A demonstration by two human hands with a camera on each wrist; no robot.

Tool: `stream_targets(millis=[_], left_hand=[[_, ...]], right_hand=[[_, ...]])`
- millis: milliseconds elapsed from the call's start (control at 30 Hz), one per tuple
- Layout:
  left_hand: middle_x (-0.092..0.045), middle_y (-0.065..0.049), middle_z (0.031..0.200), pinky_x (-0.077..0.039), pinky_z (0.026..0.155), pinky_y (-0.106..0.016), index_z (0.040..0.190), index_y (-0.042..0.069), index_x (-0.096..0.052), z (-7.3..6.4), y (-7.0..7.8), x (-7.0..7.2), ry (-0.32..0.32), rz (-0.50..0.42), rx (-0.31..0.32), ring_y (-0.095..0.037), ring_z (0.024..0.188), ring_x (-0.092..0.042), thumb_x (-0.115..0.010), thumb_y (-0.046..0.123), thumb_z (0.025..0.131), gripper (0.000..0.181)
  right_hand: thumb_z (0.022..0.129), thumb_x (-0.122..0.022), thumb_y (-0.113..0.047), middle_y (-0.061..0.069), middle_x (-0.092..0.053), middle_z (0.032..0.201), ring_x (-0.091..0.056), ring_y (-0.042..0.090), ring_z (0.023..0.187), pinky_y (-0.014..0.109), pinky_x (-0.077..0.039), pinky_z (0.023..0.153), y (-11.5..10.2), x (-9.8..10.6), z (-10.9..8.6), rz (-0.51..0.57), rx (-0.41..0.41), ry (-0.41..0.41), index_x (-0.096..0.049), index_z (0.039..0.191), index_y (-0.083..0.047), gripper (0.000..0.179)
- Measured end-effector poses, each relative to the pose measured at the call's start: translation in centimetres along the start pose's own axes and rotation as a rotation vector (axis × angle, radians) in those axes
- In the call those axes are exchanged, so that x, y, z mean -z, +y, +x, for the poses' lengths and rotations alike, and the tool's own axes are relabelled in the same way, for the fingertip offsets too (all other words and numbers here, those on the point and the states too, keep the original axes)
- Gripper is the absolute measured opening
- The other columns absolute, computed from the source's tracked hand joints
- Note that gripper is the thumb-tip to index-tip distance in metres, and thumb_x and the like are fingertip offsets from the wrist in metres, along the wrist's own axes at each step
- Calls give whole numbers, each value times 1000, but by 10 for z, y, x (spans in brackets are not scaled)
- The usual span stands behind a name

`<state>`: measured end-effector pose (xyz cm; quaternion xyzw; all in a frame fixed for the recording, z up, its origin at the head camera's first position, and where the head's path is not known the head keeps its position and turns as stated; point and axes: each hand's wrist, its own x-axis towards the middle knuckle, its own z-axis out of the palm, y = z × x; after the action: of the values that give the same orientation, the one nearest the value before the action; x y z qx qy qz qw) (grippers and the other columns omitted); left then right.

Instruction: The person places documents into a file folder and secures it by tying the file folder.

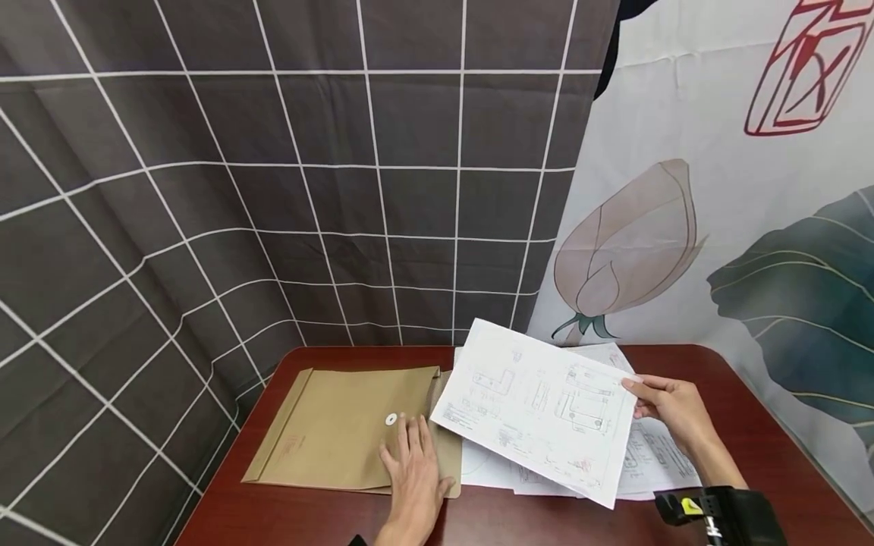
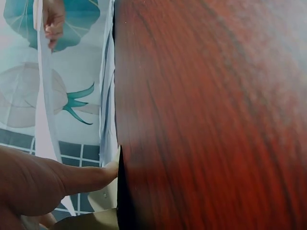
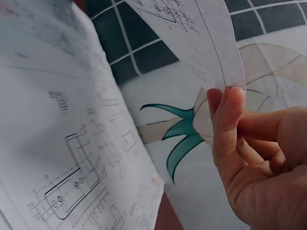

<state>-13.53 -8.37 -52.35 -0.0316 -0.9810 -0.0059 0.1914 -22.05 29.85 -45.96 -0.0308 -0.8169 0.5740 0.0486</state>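
On the left of the table lies a brown paper document envelope [image 1: 334,432] with a round white button. My left hand [image 1: 415,478] rests on its right part, fingers stretched out; the left wrist view shows that thumb [image 2: 91,178] at the envelope's edge. My right hand [image 1: 672,413] pinches a sheet of technical drawings [image 1: 532,409] by its upper right corner, between thumb and fingers [image 3: 228,110]. Tilted, the sheet hangs over more drawing sheets [image 1: 658,459], and its lower left corner comes close to my left fingertips. It hides part of the stack and the envelope's right side.
The dark red wooden table [image 1: 539,523] has rounded far corners. Behind it hangs a grey cloth with white grid lines [image 1: 416,197], and at the right a white cloth with a printed flower bud [image 1: 628,243]. A black wrist device [image 1: 724,516] sits on my right forearm.
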Motion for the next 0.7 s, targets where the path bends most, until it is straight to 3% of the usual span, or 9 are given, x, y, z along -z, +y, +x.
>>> stream_targets(millis=[333,700], left_hand=[[-38,-27,141,-17,100,-71,140,-11,-35,-1,-2,1,10,-15,-8,-42,138,-21,-83,50,57,114],[-37,-26,143,-15,101,-70,141,-10,-34,1,-1,0,7,-33,3,-40,138,-22,-87,44,55,114]], right_hand=[[91,-65,-25,12,-69,84,-64,23,62,31,-54,56,5,-14,9,-29,-18,-115,-57,118,16,50],[90,-66,-24,12,-69,85,-64,26,62,30,-52,55,5,-28,26,-19,-73,-219,-60,116,14,46]])
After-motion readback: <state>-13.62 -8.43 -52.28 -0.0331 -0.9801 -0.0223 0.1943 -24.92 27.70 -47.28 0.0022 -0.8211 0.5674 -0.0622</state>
